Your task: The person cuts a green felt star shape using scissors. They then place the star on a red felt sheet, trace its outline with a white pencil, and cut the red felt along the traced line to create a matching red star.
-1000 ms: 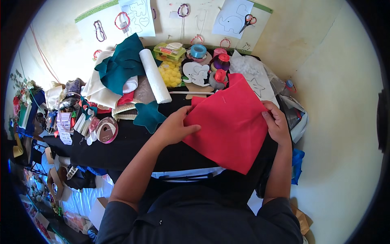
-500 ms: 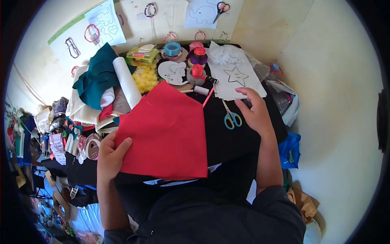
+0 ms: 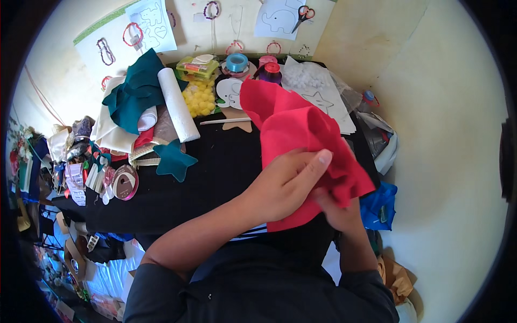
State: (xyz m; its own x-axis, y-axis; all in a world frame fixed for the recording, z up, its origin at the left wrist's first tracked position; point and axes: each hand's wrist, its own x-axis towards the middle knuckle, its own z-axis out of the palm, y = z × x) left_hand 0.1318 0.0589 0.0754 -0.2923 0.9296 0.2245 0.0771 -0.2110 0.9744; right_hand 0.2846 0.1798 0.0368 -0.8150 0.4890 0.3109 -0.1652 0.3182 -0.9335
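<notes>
A piece of red felt (image 3: 301,126), bunched and folded over itself, is held up over the right side of the black-covered table. My left hand (image 3: 285,183) reaches across and grips the cloth, its thumb lying on top. Lower and to the right, my right hand (image 3: 342,212) pinches the felt near its lower edge; most of its fingers are hidden or blurred. The white sheets with a star drawing (image 3: 320,101) lie partly behind the felt. A teal felt star (image 3: 176,160) rests on the table to the left.
A white roll (image 3: 177,105) stands beside folded teal fabric (image 3: 134,94). Yellow pompoms (image 3: 199,99), a blue tape roll (image 3: 237,63) and white stuffing (image 3: 302,74) sit at the back. Ribbon spools (image 3: 126,182) crowd the left edge. Black-handled scissors (image 3: 304,16) hang on the wall board.
My left hand has carried the red felt rightward, uncovering the teal star. My right hand, open before, has come down onto the felt. The blue-handled scissors are now hidden behind it.
</notes>
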